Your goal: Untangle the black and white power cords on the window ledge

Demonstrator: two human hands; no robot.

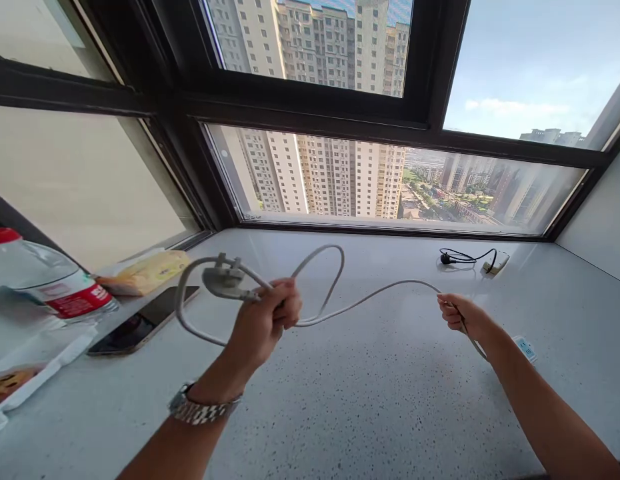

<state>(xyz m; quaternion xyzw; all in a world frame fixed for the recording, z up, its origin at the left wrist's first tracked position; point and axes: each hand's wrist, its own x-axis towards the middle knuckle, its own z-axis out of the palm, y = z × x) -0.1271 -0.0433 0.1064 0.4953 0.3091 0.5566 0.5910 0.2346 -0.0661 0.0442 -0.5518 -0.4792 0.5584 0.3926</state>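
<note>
My left hand (264, 321) is closed round a grey power cable (370, 293), holding loops of it above the white speckled counter (370, 400). The cable's plug (224, 279) sticks out to the left of that fist. A metal watch (200, 408) is on that wrist. My right hand (457, 312) pinches the same cable farther along, and the cable runs on under my right forearm toward a white power strip (525, 348) lying on the counter.
A phone (143, 320) lies face up at the left, beside a yellow packet (145, 272) and a water bottle (45, 280) with a red label. A white tray with food (20, 373) sits at the far left. A black cord and wall socket (495, 261) are by the window.
</note>
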